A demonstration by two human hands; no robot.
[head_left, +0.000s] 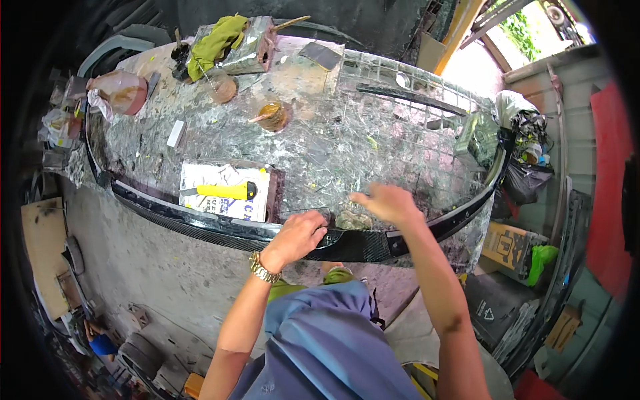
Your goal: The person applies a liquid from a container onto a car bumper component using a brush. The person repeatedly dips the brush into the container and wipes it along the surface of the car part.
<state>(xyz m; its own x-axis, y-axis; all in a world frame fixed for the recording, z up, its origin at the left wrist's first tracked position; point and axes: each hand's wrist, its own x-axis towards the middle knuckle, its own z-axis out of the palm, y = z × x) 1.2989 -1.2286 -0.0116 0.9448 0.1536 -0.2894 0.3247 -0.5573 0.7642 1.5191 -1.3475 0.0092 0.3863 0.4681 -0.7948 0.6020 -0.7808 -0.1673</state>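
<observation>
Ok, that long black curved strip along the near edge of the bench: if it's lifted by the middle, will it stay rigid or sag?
The black curved strip is long and thin, spanning nearly the whole bench, so its ends would probably droop or wobble. Its woven glossy surface suggests a light composite, likely fairly stiff but slippery. The left hand rests on it near the middle; a two-handed, spread grip seems safer.
</observation>
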